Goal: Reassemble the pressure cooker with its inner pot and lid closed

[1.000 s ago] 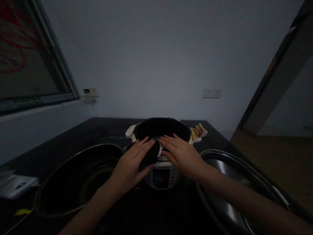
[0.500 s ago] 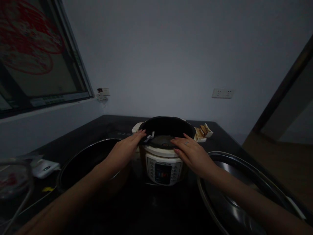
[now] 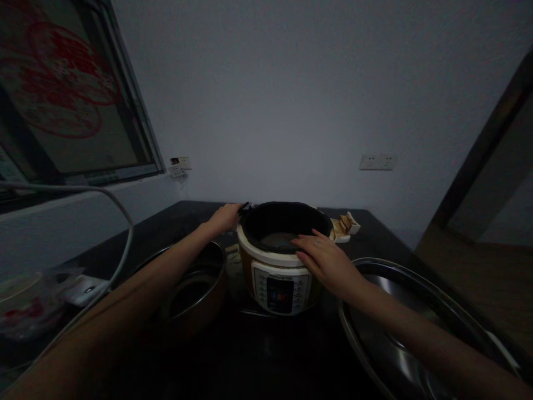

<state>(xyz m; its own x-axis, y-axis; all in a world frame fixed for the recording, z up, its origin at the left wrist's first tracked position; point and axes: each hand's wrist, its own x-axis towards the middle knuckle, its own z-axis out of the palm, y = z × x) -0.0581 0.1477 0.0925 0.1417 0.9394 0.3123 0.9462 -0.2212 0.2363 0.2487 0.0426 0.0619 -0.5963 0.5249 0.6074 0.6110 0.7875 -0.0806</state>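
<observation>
A white electric pressure cooker [image 3: 280, 286] without a lid on it stands on the dark counter, its control panel facing me. Its dark inside [image 3: 287, 219] shows. My left hand [image 3: 227, 216] is at the cooker's upper left side, fingers curled round a small black thing [image 3: 245, 208] with a pale edge; its kind is unclear in the dim light. On the front right rim rests my right hand [image 3: 325, 258], with a ring, fingers stretched out flat and holding nothing.
A wide pot [image 3: 220, 278] stands left of the cooker, partly under my left forearm. On the right lies a large glass lid [image 3: 391, 289]. A plastic bag [image 3: 33, 308] and a pale cable [image 3: 129, 239] are at the left. Wall sockets [image 3: 378, 162] sit behind.
My left hand has moved from the front left rim up and back to the cooker's left side, with the black and white thing. My right hand stays on the rim.
</observation>
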